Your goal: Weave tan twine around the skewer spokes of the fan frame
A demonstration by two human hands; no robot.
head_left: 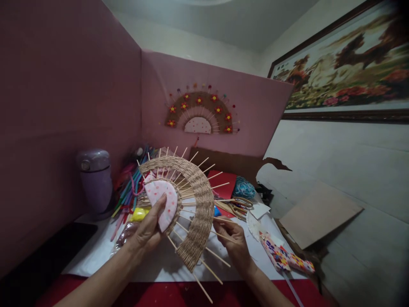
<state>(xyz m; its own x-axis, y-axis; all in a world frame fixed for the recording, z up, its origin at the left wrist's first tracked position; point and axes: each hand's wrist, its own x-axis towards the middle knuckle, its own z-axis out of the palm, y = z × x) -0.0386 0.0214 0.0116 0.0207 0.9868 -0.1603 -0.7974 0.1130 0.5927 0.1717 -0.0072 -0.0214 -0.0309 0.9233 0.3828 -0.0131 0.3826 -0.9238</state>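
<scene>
A half-round fan point(204, 200) of woven twine, with thin wooden sticks poking out past its outer edge, is held up tilted over the table. My left hand point(148, 232) grips it at the pink spotted half-circle point(171, 209) in its centre, thumb on the front and the other fingers hidden behind. At the fan's right edge, my right hand point(234, 245) has its fingers closed round the end of one stick point(220, 220). Another stick passes across those fingers.
Behind the fan lie pipe cleaners point(123, 192), red paper point(212, 175), blue yarn point(244, 187) and scissors point(239, 204). A purple bottle point(96, 183) stands left; flower-patterned pieces point(275, 251) lie right. A flower-decorated fan point(200, 100) hangs on the pink panel point(255, 94).
</scene>
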